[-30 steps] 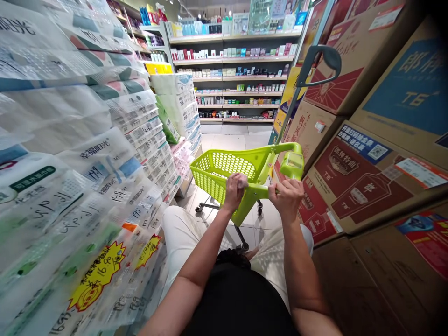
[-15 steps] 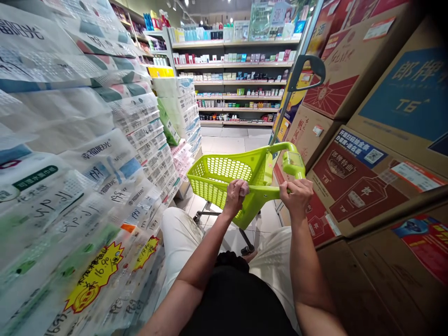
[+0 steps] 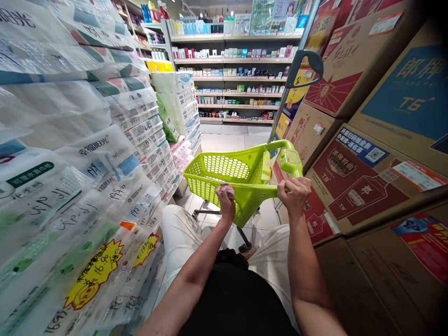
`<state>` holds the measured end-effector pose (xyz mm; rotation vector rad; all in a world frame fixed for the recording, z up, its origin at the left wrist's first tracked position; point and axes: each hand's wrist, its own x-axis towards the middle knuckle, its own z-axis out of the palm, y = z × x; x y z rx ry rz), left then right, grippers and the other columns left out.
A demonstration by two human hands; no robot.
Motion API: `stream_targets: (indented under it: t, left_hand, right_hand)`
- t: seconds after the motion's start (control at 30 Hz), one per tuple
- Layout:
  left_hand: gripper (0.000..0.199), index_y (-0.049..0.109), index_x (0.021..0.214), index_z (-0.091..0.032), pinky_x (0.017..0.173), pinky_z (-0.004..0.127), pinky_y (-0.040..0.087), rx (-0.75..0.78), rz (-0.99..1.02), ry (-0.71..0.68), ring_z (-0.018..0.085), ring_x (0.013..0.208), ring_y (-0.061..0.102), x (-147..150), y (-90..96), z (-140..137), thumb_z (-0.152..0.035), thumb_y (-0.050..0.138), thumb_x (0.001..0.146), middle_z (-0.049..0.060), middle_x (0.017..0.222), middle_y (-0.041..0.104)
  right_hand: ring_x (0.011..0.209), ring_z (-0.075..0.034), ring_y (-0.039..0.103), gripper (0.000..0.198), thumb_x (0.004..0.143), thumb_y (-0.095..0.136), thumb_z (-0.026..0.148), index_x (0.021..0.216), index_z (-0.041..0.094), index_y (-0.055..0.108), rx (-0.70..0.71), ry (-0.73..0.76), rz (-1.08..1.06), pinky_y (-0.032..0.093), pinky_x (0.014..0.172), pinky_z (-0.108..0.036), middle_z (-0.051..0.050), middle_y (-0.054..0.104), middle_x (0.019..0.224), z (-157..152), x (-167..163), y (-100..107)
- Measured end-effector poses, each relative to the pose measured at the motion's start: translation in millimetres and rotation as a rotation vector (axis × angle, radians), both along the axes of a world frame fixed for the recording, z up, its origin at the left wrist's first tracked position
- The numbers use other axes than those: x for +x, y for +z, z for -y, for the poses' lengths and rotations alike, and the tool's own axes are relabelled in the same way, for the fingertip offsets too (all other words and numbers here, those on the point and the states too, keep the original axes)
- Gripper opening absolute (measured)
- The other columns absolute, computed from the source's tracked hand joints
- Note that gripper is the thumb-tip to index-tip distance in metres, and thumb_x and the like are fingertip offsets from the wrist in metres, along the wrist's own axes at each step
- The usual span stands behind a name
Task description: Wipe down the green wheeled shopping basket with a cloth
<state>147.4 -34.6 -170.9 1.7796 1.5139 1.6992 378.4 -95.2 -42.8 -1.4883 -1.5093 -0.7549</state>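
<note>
Partly hidden, a cloth (image 3: 228, 189) bunches in the left fingers (image 3: 221, 192); right fingers (image 3: 301, 185) clasp the cart (image 3: 251, 198).

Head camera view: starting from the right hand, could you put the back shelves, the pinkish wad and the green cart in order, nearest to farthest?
1. Green cart: touching; the right hand is closed on its handle.
2. Pinkish wad: off to the left, in the left hand.
3. Back shelves: far ahead, across the floor.

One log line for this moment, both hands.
left hand: holds cloth at cart side | right hand: grips handle | boxes: stacked at right
</note>
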Motion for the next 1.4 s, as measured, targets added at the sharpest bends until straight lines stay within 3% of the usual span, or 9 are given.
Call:
stream_targets:
  t: [0.1,0.3,0.53,0.73,0.9,1.0,1.13,1.23,1.4]
  left_hand:
    - [0.043,0.055,0.125,-0.023,0.118,0.050,0.042,0.077,-0.140,-0.163,0.026,0.139,0.048,-2,1.4,11,-0.001,0.043,0.089,0.016,0.141,0.048]
    - [0.048,0.056,0.127,-0.020,0.119,0.053,0.041,-0.001,-0.070,0.034,0.029,0.137,0.048,-10,20.2,10,0.002,0.044,0.086,0.016,0.137,0.048]
    - [0.044,0.052,0.138,-0.024,0.117,0.046,0.045,0.131,-0.177,-0.269,0.027,0.136,0.049,31,26.2,43,-0.010,0.048,0.096,0.016,0.140,0.049]
    - [0.035,0.053,0.128,-0.022,0.112,0.049,0.048,-0.005,-0.046,-0.006,0.028,0.128,0.053,14,28.9,27,-0.011,0.048,0.095,0.015,0.131,0.049]
    - [0.041,0.052,0.136,-0.025,0.115,0.046,0.047,0.126,-0.135,-0.269,0.027,0.133,0.052,54,34.2,56,-0.014,0.052,0.097,0.016,0.139,0.048]
    - [0.038,0.054,0.134,-0.026,0.117,0.046,0.044,0.131,-0.157,-0.287,0.026,0.135,0.051,46,31.6,52,-0.014,0.051,0.098,0.015,0.139,0.050]
    - [0.040,0.058,0.125,-0.021,0.116,0.050,0.042,-0.041,-0.055,-0.034,0.029,0.132,0.051,-4,23.2,14,-0.004,0.050,0.089,0.017,0.135,0.050]
    - [0.045,0.056,0.125,-0.019,0.118,0.053,0.040,-0.094,-0.002,0.102,0.031,0.132,0.050,-16,21.3,0,0.000,0.052,0.083,0.017,0.131,0.048]
    - [0.043,0.054,0.131,-0.022,0.112,0.046,0.048,0.044,-0.101,-0.122,0.027,0.131,0.052,24,11.2,26,-0.007,0.050,0.092,0.016,0.138,0.046]
  right_hand:
    - [0.067,-0.017,0.043,0.034,0.080,0.058,0.020,0.050,0.022,0.041,-0.024,-0.003,0.002,0.034,0.080,-0.035,0.001,0.047,0.056,2,2,1]
    - [0.067,-0.017,0.042,0.035,0.080,0.057,0.022,0.050,0.023,0.038,-0.026,-0.001,0.019,0.033,0.079,-0.035,0.000,0.046,0.056,1,1,1]
    - [0.069,-0.018,0.044,0.032,0.082,0.055,0.021,0.053,0.023,0.043,-0.014,0.010,0.006,0.034,0.080,-0.036,0.000,0.047,0.057,2,2,0]
    - [0.069,-0.018,0.044,0.034,0.082,0.057,0.022,0.051,0.023,0.043,-0.012,0.007,0.011,0.035,0.080,-0.036,0.000,0.047,0.056,3,1,0]
    - [0.068,-0.018,0.043,0.033,0.079,0.057,0.021,0.050,0.022,0.043,-0.024,-0.008,-0.013,0.035,0.081,-0.036,0.000,0.046,0.055,1,0,0]
    - [0.068,-0.018,0.044,0.033,0.079,0.057,0.022,0.050,0.022,0.041,-0.034,-0.003,-0.004,0.035,0.081,-0.036,0.000,0.046,0.055,1,1,2]
    - [0.068,-0.018,0.044,0.036,0.081,0.056,0.024,0.050,0.023,0.038,-0.024,-0.003,0.023,0.034,0.079,-0.035,0.000,0.046,0.056,2,1,2]
    - [0.068,-0.017,0.043,0.037,0.081,0.057,0.023,0.050,0.023,0.038,-0.007,0.003,0.016,0.033,0.078,-0.036,0.000,0.047,0.055,1,0,1]
    - [0.068,-0.017,0.042,0.033,0.076,0.059,0.021,0.049,0.021,0.039,-0.040,0.018,-0.030,0.033,0.079,-0.036,0.000,0.046,0.057,0,3,-1]
